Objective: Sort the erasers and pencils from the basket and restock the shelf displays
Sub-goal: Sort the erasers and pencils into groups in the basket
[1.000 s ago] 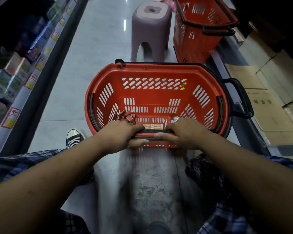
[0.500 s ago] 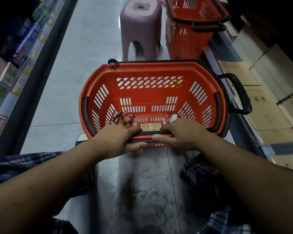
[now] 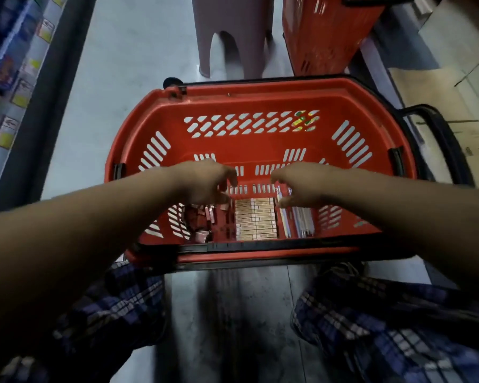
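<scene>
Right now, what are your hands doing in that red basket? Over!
Left hand and right hand over red basket, loosely curled, holding nothing. Tan boxes centre, small packets left, pencils right. Nothing in the way.

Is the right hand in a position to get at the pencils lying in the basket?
Probably yes. The right hand hovers inside the red basket, fingers loosely curled just above the pencils, with nothing between them. The tan boxes lie beside the pencils, not over them.
</scene>
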`<move>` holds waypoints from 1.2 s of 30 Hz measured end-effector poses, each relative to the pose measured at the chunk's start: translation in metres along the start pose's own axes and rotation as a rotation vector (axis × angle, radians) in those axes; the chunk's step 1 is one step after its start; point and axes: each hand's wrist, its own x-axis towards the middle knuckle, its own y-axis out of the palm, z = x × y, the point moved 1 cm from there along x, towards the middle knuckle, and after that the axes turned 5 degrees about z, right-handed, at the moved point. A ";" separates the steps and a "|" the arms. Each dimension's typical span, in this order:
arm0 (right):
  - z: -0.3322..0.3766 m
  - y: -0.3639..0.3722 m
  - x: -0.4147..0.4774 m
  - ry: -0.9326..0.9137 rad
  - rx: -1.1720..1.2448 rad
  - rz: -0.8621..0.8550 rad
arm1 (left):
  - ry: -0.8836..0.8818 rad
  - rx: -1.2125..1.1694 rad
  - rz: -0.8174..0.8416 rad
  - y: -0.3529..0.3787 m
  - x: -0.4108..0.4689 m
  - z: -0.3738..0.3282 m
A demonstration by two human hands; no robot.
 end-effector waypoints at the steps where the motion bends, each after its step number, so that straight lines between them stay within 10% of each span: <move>1: -0.003 -0.001 0.011 0.001 -0.013 0.021 | -0.002 0.011 0.021 -0.001 0.013 0.004; 36: -0.029 0.087 0.150 -0.039 -0.136 0.179 | -0.004 0.016 0.150 0.110 0.172 0.050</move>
